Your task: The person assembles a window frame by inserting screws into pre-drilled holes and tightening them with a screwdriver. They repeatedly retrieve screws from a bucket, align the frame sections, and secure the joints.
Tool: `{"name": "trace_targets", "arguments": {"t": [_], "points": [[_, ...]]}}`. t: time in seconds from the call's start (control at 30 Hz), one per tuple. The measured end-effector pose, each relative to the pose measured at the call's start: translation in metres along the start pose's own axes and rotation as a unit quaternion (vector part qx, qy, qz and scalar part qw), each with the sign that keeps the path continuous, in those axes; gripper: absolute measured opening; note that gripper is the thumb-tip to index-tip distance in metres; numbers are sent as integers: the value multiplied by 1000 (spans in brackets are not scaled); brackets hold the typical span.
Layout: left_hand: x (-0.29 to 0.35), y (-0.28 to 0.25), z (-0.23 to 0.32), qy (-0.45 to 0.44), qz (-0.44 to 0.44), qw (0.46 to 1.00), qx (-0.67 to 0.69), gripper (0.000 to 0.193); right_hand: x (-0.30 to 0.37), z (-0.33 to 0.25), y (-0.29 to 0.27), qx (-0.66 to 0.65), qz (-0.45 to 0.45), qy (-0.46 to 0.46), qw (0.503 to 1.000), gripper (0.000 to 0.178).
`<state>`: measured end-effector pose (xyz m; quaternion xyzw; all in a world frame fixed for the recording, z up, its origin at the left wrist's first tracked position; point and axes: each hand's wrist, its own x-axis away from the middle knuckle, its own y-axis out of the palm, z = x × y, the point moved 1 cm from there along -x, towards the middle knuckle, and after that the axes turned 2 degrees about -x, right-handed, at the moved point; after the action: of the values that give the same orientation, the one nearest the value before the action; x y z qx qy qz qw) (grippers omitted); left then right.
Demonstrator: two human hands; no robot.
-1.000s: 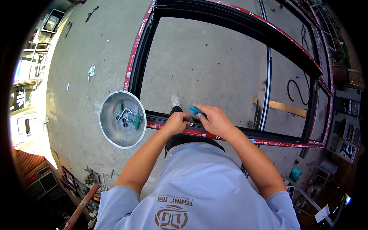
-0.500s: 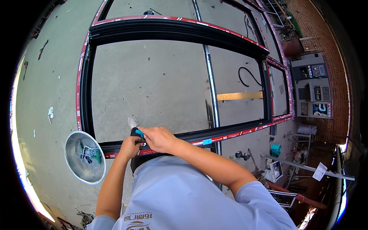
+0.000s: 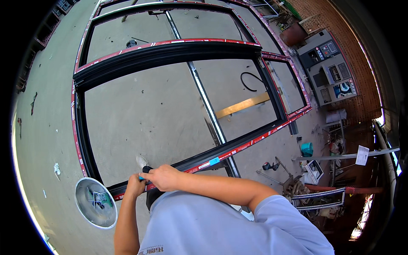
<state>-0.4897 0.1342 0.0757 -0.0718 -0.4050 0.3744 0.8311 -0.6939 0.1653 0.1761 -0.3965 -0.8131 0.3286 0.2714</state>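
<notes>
Over a concrete floor, seen from the head camera, a person in a light blue shirt bends above a black window frame edged with red-and-white protective tape. Both hands meet at the frame's near rail. The left hand is curled around a small tool with a blue handle; the right hand is closed over the same tool from above, its fingers folded down, so the tool's tip is hidden. Just beyond the hands, a shoe shows inside the frame. Left of the left hand and below it, a round metal bowl of small parts sits on the floor. Well to the right of the right hand lie a drill, a teal tub and scattered offcuts. Farther out, a yellow bar lies across the frame's far opening.
</notes>
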Motion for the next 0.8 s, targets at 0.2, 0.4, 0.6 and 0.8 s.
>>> {"name": "trace_targets", "arguments": {"t": [0.2,0.4,0.6,0.8], "points": [[13,24,-5,98,66,993,-33,16,2,-20,-11,6,-76,-3,997,50],[30,37,16,177,184,963,-85,34,-7,-11,6,-125,-39,44,990,42],[41,37,26,255,203,941,-90,49,-21,-22,-10,-13,-26,59,998,26],[51,33,44,190,212,948,-142,50,-39,-24,0,145,3,21,989,21]]}}
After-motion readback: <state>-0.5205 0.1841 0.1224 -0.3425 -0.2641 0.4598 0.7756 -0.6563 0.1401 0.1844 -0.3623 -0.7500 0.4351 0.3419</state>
